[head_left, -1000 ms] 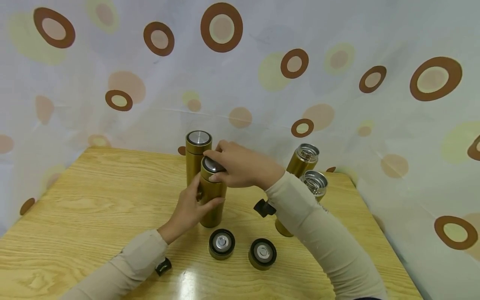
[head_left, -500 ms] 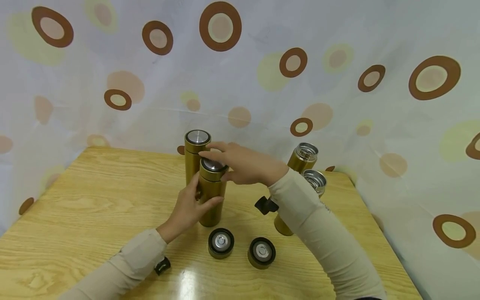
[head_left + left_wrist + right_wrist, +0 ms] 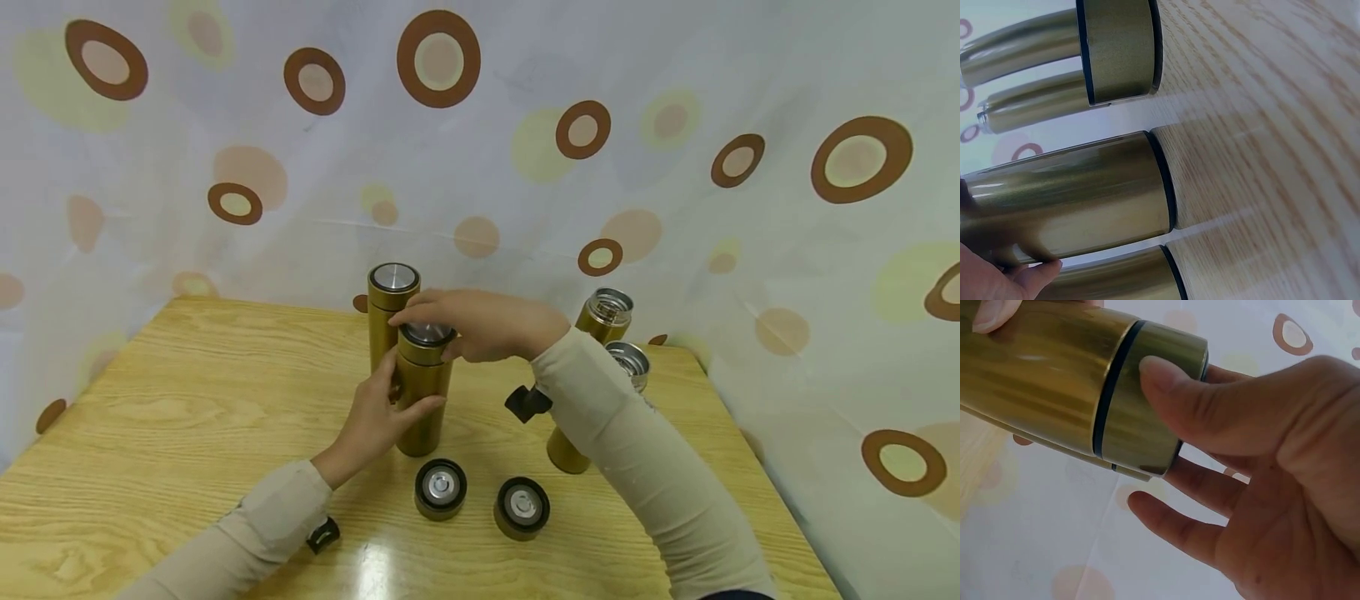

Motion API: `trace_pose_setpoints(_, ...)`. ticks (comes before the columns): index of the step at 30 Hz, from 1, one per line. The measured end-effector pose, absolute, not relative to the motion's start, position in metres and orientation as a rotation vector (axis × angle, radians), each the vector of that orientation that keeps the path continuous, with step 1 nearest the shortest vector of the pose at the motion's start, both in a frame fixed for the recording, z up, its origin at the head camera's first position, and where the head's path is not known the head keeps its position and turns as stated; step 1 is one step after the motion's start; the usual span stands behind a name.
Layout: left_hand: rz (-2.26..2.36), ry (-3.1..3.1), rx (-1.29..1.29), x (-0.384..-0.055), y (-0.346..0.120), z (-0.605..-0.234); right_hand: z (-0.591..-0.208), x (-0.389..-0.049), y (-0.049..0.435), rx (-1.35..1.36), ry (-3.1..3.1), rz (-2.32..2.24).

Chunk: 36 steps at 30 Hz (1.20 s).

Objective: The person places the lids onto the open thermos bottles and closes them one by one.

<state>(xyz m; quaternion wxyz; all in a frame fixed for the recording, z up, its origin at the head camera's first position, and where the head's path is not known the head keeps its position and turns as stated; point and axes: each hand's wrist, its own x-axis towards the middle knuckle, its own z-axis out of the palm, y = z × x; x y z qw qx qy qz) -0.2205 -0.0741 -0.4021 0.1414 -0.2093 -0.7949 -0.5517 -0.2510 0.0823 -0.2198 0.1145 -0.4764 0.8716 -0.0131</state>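
Observation:
A gold thermos flask (image 3: 422, 408) stands upright on the table with its lid (image 3: 422, 352) on. My left hand (image 3: 375, 421) grips its body, thumb across the front; the left wrist view shows the flask's base (image 3: 1166, 187) on the wood. At the top, my right hand (image 3: 487, 323) holds the lid. In the right wrist view its thumb (image 3: 1172, 381) presses the lid's side, other fingers lie behind, and the lowest finger stands away from it. A thin dark ring shows between lid and body. Directly behind stands another lidded gold flask (image 3: 384, 325).
Two lidless gold flasks (image 3: 609, 310) stand at the right, partly hidden by the right sleeve (image 3: 637, 450). Two loose lids, a left one (image 3: 440, 490) and a right one (image 3: 521, 508), lie with undersides up in front. A patterned sheet (image 3: 525, 50) hangs behind the wooden table (image 3: 187, 433).
My right hand loosened, turned on the lid with its fingers reaching further left, and now holds it again. The left hand has stayed on the flask.

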Motion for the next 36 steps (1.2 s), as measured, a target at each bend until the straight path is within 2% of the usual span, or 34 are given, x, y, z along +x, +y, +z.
trace_pose_setpoints(15,-1.577,-2.283,-0.614,-0.222,-0.074,-0.403,-0.227,-0.249,0.083,-1.443,2.612,-0.045)
trace_pose_setpoints(26,-1.571,-2.260,-0.637,-0.221,-0.073,-0.404,-0.234,-0.246,0.081,-1.371,2.744,0.051)
trace_pose_setpoints(36,-1.474,-2.274,-0.633,-0.222,-0.073,-0.403,-0.243,-0.237,0.075,-1.176,2.879,0.079)
